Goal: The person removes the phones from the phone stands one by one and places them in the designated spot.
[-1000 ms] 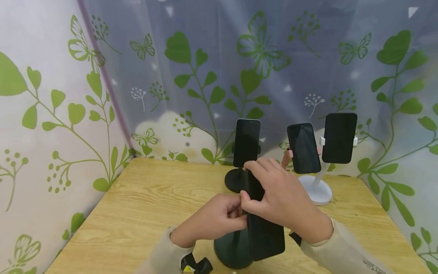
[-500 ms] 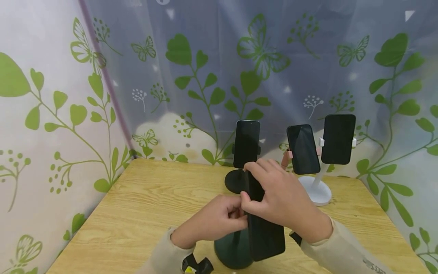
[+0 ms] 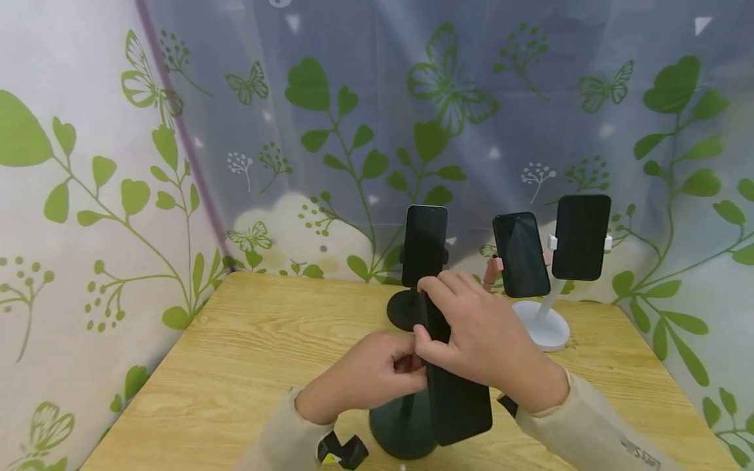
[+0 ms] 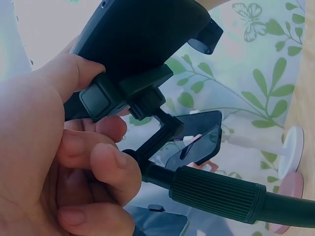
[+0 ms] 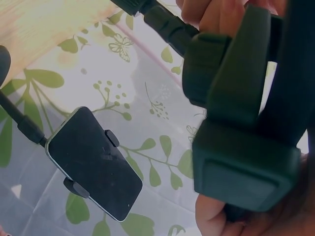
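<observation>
A dark phone (image 3: 462, 409) sits tilted in the clamp (image 4: 142, 83) of a dark green phone stand, whose round base (image 3: 400, 432) rests on the table. My right hand (image 3: 483, 333) grips the upper part of this phone, with fingers over its far end and the thumb at its left edge. At the phone's left side, my left hand (image 3: 374, 369) pinches the clamp. In the left wrist view its thumb (image 4: 81, 71) lies on the clamp's end, the other fingers curled below. The right wrist view shows the clamp's block (image 5: 246, 167) close up, with fingertips (image 5: 211, 216) beneath it.
Behind stand several more phones in holders: one on a black stand (image 3: 406, 311), one in a pink holder (image 3: 491, 273), one on a white stand (image 3: 542, 327). The wooden table (image 3: 253, 340) meets a leaf-patterned curtain (image 3: 353, 131) at the back and sides.
</observation>
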A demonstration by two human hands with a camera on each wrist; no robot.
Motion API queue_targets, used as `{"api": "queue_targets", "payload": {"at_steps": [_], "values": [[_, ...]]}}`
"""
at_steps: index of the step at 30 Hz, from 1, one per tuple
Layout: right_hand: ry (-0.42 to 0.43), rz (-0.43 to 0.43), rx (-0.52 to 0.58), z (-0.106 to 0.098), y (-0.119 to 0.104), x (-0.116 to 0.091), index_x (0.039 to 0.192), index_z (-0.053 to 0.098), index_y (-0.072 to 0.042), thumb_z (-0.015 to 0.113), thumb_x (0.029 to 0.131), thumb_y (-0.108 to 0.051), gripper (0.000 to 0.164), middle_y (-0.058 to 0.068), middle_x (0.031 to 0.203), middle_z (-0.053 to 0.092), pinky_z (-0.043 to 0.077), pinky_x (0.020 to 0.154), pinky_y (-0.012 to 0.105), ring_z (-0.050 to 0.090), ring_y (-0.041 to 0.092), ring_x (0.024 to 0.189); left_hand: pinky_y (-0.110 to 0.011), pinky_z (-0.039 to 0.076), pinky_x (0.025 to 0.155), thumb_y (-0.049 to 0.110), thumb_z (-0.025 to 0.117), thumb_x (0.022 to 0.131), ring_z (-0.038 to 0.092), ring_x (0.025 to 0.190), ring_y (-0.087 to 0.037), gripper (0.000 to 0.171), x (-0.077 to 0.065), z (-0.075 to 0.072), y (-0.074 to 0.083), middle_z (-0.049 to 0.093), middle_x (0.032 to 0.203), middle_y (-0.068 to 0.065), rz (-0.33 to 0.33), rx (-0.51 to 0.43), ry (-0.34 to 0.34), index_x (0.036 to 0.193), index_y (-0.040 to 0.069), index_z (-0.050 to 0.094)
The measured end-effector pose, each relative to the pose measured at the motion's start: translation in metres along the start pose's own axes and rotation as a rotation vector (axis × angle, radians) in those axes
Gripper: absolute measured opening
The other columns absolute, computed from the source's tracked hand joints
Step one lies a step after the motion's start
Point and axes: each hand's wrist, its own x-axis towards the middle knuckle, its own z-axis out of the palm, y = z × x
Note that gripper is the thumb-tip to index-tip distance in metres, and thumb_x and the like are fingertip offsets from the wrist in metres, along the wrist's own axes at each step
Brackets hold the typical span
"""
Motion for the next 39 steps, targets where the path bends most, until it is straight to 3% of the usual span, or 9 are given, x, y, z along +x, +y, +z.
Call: {"api": "queue_targets", "payload": {"at_steps": [8, 23, 39], "values": [[0.007, 0.003, 0.01, 0.0007, 0.0, -0.0004, 0.12, 0.064, -0.012, 0.065, 0.086, -0.03, 0.038, -0.001, 0.101, 0.063, 0.044, 0.057, 0.027, 0.052, 0.015, 0.081, -0.02, 0.034, 0.055, 0.016, 0.062, 0.099, 0.041, 0.053, -0.004, 0.021, -0.001, 0.0005, 0.0015, 0.047, 0.063, 0.01, 0.003, 0.058, 0.009, 0.079, 0.023, 0.056], [-0.021, -0.006, 0.034, 0.0031, -0.0015, 0.0005, 0.126, 0.063, -0.012, 0.063, 0.092, -0.032, 0.04, 0.0, 0.107, 0.063, 0.045, 0.059, 0.027, 0.053, 0.016, 0.084, -0.021, 0.032, 0.055, 0.021, 0.053, 0.106, 0.037, 0.052, -0.005, 0.023, -0.0015, 0.0018, 0.0005, 0.043, 0.064, 0.008, 0.005, 0.096, -0.019, 0.082, 0.019, 0.052], [0.016, -0.018, 0.054, 0.0025, -0.0017, -0.0015, 0.124, 0.064, -0.012, 0.065, 0.089, -0.029, 0.039, -0.001, 0.105, 0.063, 0.045, 0.058, 0.027, 0.051, 0.015, 0.084, -0.02, 0.03, 0.052, 0.018, 0.055, 0.103, 0.034, 0.049, -0.005, 0.025, -0.0006, 0.0054, 0.002, 0.04, 0.061, 0.009, 0.033, 0.108, 0.014, 0.078, 0.018, 0.051]]}}
